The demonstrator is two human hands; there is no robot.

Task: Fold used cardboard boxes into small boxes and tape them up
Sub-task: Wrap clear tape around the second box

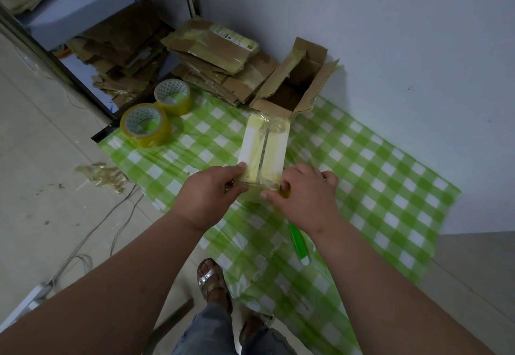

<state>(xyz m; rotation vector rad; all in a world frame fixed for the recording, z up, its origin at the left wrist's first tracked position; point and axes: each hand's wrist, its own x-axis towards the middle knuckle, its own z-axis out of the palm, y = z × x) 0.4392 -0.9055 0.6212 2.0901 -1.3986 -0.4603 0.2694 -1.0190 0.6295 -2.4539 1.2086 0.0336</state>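
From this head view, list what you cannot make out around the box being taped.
- Near end of the small box: covered by the left hand and right hand.
- What the right hand pinches: yellowish, maybe tape, fingers hide it.
- Green tool: upper part behind the right wrist.
- Label print on the flattened cardboard: too small.
- Open carton interior: too dark.

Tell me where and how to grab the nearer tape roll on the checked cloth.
Judging by its pose, the nearer tape roll lies flat with its hole facing up. Come from above, with the thumb inside the core and fingers on the outer wall, on the side away from the second roll, which sits right beside it.
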